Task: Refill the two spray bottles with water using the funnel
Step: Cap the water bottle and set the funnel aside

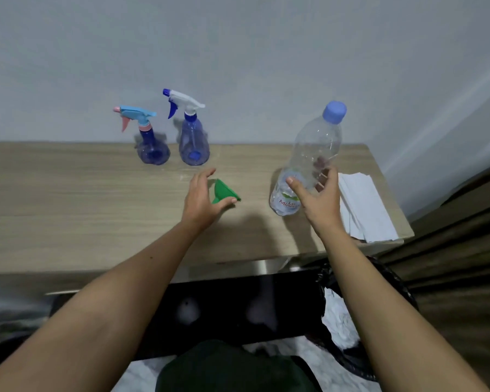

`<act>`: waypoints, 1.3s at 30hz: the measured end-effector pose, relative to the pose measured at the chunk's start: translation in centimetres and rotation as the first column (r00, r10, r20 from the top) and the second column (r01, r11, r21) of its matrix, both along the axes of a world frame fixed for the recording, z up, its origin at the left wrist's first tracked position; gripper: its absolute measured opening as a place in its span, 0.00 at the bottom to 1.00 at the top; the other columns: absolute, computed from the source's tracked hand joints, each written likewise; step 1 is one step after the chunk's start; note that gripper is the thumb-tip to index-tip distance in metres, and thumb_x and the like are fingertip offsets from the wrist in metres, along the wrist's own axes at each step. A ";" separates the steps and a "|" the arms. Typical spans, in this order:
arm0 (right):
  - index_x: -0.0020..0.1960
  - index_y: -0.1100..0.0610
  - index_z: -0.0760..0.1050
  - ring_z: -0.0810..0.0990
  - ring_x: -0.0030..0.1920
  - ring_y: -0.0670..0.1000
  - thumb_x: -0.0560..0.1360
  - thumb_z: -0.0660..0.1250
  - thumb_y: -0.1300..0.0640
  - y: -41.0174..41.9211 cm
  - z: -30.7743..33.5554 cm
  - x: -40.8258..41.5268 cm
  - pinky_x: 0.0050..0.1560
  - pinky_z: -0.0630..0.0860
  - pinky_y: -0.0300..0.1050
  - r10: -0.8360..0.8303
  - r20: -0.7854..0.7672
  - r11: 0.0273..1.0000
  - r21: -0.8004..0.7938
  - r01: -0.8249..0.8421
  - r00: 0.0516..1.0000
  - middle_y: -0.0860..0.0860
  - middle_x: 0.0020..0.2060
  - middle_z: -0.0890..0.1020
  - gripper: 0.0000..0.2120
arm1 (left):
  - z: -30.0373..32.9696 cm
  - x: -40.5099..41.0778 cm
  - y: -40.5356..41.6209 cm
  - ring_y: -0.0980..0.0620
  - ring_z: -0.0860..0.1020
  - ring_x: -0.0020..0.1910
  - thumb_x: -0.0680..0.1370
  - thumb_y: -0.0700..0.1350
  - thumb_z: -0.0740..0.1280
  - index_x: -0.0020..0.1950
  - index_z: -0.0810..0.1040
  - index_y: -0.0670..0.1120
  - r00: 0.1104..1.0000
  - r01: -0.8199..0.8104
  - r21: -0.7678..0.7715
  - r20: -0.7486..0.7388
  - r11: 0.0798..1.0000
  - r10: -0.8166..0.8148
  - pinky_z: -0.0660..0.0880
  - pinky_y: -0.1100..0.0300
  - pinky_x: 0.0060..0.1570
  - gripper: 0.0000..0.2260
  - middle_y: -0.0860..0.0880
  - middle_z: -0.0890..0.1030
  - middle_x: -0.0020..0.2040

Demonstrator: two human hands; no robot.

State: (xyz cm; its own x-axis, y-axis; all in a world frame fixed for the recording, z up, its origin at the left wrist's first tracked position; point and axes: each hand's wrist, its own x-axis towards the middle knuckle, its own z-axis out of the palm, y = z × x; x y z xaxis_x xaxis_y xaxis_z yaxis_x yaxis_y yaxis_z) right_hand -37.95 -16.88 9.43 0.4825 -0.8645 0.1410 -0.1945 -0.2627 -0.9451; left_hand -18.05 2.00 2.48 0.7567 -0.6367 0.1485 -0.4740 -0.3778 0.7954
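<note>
On the wooden table (pixel 68 199), the left hand (pixel 201 199) spreads open around the green funnel (pixel 224 191), thumb just under its rim and fingers arched above it, not yet clamped. The right hand (pixel 321 199) is likewise open, thumb and fingers curving about the lower half of the clear water bottle (pixel 311 159) (blue cap on), which stands upright beside a stack of white paper towels (pixel 362 207). Two blue spray bottles stand side by side near the wall: the pink-trigger spray bottle (pixel 150 142) left, the white-headed spray bottle (pixel 193 134) right, both capped.
</note>
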 end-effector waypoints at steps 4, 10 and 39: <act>0.72 0.52 0.70 0.81 0.66 0.51 0.66 0.82 0.42 0.4 -0.7 0.6 0.67 0.79 0.57 -0.024 0.018 1.000 0.004 0.024 1.000 0.51 0.65 0.80 0.40 | -1.7 0.4 0.4 0.50 0.74 0.70 0.68 0.52 0.85 0.78 0.69 0.40 0.996 -0.037 0.000 -0.083 0.999 0.036 0.71 0.56 0.71 0.44 0.42 0.74 0.72; 0.71 0.52 0.71 0.81 0.65 0.49 0.65 0.82 0.43 1.2 -0.3 1.2 0.66 0.80 0.56 -0.031 0.008 0.999 0.013 0.031 0.999 0.50 0.65 0.80 0.40 | -3.5 0.7 0.2 0.47 0.78 0.69 0.69 0.53 0.84 0.75 0.72 0.41 0.989 -0.045 0.002 -0.143 0.999 0.045 0.73 0.56 0.69 0.40 0.44 0.79 0.70; 0.70 0.49 0.74 0.80 0.63 0.44 0.69 0.83 0.52 -3.1 2.2 6.8 0.62 0.81 0.45 -0.012 -0.020 0.999 0.039 0.013 1.000 0.45 0.65 0.80 0.32 | -0.7 6.3 -8.0 0.42 0.81 0.56 0.65 0.54 0.82 0.69 0.80 0.40 1.000 0.001 0.039 0.009 0.999 -0.002 0.78 0.49 0.61 0.36 0.41 0.82 0.60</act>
State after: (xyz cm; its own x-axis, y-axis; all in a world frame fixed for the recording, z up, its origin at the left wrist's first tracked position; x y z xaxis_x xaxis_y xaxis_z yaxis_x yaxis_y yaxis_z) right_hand -31.17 -19.98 11.65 0.4738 -0.8752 0.0978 -0.2162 -0.2233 -0.9505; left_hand -11.76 -6.00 1.78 0.7545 -0.6432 0.1304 -0.4816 -0.4076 0.7758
